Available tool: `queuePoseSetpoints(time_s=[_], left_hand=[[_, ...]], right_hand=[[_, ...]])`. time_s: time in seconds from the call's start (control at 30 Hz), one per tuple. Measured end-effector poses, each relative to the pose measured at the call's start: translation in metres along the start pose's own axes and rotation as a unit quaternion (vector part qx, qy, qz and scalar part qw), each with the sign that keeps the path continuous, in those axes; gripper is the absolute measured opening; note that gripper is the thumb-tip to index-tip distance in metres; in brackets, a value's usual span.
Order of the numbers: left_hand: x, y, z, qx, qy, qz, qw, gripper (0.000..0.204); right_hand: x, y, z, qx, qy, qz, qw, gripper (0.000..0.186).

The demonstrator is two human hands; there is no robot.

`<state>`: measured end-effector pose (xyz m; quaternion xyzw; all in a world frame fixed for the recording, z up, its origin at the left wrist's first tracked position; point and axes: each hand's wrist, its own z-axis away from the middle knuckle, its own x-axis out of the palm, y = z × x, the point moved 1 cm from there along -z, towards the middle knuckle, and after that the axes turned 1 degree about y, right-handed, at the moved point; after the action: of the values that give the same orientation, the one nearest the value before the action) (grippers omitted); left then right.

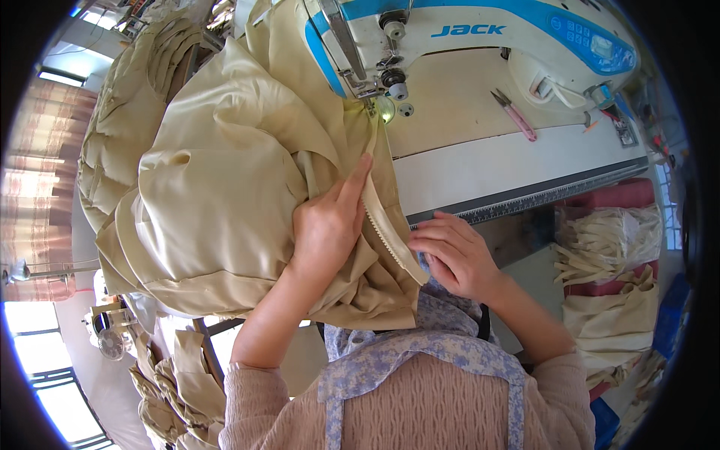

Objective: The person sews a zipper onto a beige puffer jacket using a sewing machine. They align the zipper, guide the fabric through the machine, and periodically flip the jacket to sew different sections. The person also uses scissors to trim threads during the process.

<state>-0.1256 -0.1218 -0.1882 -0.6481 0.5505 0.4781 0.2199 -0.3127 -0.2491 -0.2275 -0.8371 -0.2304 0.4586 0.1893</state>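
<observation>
A large piece of shiny beige fabric (217,180) lies bunched on the sewing machine's left side and hangs over the table's front edge. Along its right side runs a pale zipper (386,225) with a toothed edge, leading up to the lit needle area (373,109). My left hand (330,225) rests on the fabric, its fingers stretched toward the needle and the index fingertip against the zipper. Just right of the zipper's lower part is my right hand (456,255), its fingers loosely bent and apart, with nothing visible in them.
The white and blue sewing machine (465,30) spans the top. Pink-handled snips (517,120) lie on the table, and a ruler strip (540,191) lines its front edge. Beige fabric pieces (611,315) hang at right; more stacked fabric (124,135) stands at left.
</observation>
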Motion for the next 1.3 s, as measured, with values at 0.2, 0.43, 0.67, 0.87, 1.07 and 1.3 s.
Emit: queuePoseSetpoints(time_s=[0.2, 0.43, 0.67, 0.87, 1.07, 1.3], left_hand=[[-0.02, 0.002, -0.024, 0.002, 0.022, -0.009, 1.0, 0.03], [-0.01, 0.002, -0.046, 0.147, -0.056, 0.01, 0.987, 0.019], [0.011, -0.002, -0.036, 0.186, -0.133, -0.004, 0.974, 0.021], [0.012, -0.005, -0.039, 0.2, -0.12, -0.015, 0.972, 0.022], [0.015, -0.013, -0.041, 0.202, -0.129, -0.007, 0.971, 0.026], [0.023, -0.038, -0.074, 0.224, -0.128, -0.016, 0.966, 0.025]], right_hand=[[0.036, 0.018, -0.018, -0.063, 0.001, 0.163, 0.985, 0.04], [0.023, 0.044, -0.019, -0.128, 0.023, 0.043, 0.991, 0.031], [0.014, 0.038, -0.021, -0.123, -0.002, 0.031, 0.992, 0.028], [0.011, 0.038, -0.023, -0.118, -0.024, 0.027, 0.992, 0.027], [0.006, 0.037, -0.033, -0.115, -0.044, 0.042, 0.992, 0.028], [0.013, 0.055, -0.063, -0.103, -0.047, 0.054, 0.992, 0.028]])
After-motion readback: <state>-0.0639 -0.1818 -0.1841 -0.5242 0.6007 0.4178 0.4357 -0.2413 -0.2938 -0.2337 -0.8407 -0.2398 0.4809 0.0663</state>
